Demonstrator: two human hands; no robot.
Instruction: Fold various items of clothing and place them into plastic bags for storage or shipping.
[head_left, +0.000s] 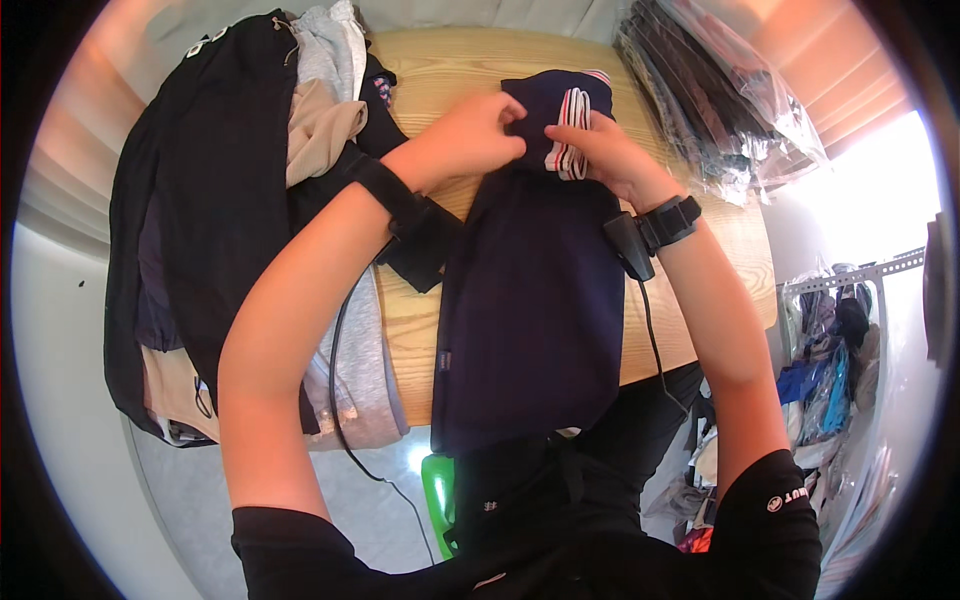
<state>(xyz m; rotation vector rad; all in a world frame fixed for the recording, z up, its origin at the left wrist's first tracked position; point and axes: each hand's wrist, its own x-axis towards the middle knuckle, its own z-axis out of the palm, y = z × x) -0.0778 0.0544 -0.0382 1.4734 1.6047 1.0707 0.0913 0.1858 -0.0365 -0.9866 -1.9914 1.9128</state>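
Observation:
A dark navy folded garment [535,300], which looks like trousers, lies lengthwise on the table, its lower end hanging past the near edge. At its far end is a bunched striped band [570,135] in white, red and dark lines. My right hand [615,160] grips this band, thumb on top and the other fingers mostly hidden beneath. Just left of it, my left hand [475,135] hovers at the navy cloth, slightly blurred, its fingers curled with a gap between thumb and forefinger. Both wrists wear black strapped devices with cables.
A pile of clothes [240,200], black, beige and grey, covers the left of the wooden table [450,60]. Clothes in clear plastic bags [720,90] lie at the far right. Beyond the right edge stands a metal rack [850,275] with bagged garments. A green object [437,490] shows below the table.

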